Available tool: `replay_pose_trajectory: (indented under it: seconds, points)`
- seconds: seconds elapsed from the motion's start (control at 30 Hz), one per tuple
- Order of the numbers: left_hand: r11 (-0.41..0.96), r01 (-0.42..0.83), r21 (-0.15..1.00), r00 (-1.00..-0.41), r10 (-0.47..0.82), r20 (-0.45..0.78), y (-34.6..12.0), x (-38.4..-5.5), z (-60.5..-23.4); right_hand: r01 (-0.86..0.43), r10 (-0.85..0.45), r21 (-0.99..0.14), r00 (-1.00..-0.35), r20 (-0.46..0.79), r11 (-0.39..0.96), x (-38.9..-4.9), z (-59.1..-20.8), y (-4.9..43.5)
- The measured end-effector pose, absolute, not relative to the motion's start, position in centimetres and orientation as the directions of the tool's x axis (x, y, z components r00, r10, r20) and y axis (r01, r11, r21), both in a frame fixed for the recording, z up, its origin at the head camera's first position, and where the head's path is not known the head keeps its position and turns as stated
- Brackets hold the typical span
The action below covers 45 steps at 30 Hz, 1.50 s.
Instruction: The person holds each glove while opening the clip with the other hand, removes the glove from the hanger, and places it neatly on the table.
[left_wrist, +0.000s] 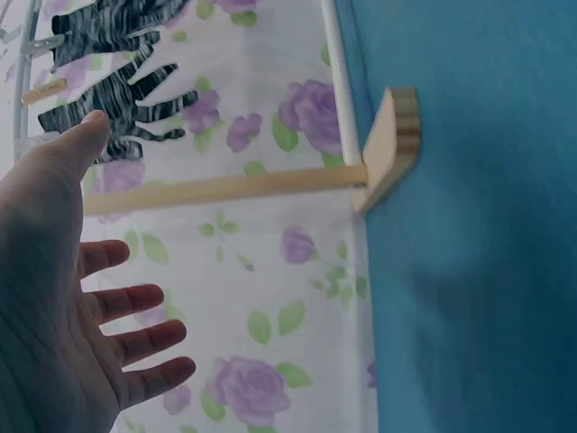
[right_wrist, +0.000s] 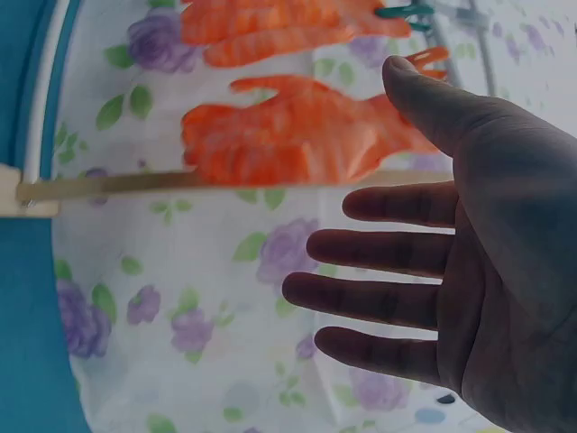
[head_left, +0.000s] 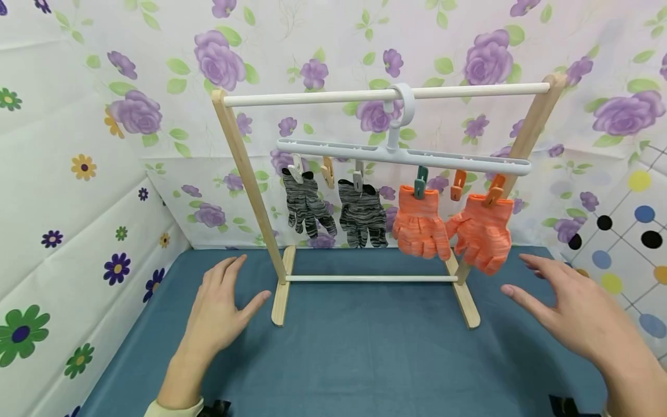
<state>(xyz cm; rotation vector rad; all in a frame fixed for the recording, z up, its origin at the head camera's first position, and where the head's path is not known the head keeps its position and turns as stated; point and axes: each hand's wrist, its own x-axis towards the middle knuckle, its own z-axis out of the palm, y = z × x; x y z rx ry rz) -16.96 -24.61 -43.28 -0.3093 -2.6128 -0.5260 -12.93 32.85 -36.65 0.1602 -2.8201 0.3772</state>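
A light-grey clip hanger (head_left: 339, 149) hangs by its hook from the top rod of a wooden rack (head_left: 255, 191). Two black-and-grey striped gloves, a left one (head_left: 304, 202) and an inner one (head_left: 362, 215), dangle from its clips on the left half. On the right half hang two orange gloves, one (head_left: 422, 226) under a green clothespin (head_left: 421, 182) and the other (head_left: 482, 231) under an orange clothespin (head_left: 495, 190). My left hand (head_left: 216, 313) is held beside the rack's left leg, fingers spread, holding nothing. Right of the rack, my right hand (head_left: 578, 310) likewise holds nothing, near the outer orange glove.
Two more clothespins, a tan one (head_left: 327, 172) and an orange one (head_left: 458, 185), hang without gloves. The rack's feet (head_left: 280, 295) stand on a blue cloth-covered table (head_left: 365, 359). Flower-patterned sheets (head_left: 172, 75) close off the back and sides.
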Motion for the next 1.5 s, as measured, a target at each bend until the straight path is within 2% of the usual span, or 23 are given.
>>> replay_pose_trajectory:
  seconds: [0.3,0.63,0.87,1.17,1.37,1.5]
  points:
    - [0.824,0.412,0.39,-0.843,0.181,0.507,-21.8,-17.5,-41.7,-0.209,-0.116,-0.232,-0.927,0.358,0.95,-12.7,-35.1,31.4]
    - [0.725,0.529,0.441,-0.814,0.286,0.506,-16.5,-17.9,-40.1,-0.268,-0.151,-0.2,-0.875,0.46,0.943,-12.8,-33.7,31.1]
    - [0.633,0.631,0.448,-0.759,0.384,0.527,-12.0,-18.4,-38.9,-0.237,-0.095,-0.234,-0.865,0.493,0.943,-13.0,-32.6,31.4]
    - [0.51,0.721,0.47,-0.691,0.477,0.542,-6.7,-19.0,-37.1,-0.256,-0.093,-0.244,-0.843,0.529,0.935,-13.5,-31.8,31.7]
    - [0.408,0.763,0.501,-0.645,0.527,0.553,-3.6,-19.7,-36.4,-0.306,-0.102,-0.298,-0.832,0.545,0.904,-14.3,-31.3,31.7]
    - [0.329,0.762,0.558,-0.636,0.542,0.549,-1.9,-20.3,-36.2,-0.357,-0.112,-0.355,-0.824,0.556,0.864,-15.2,-30.8,31.7]
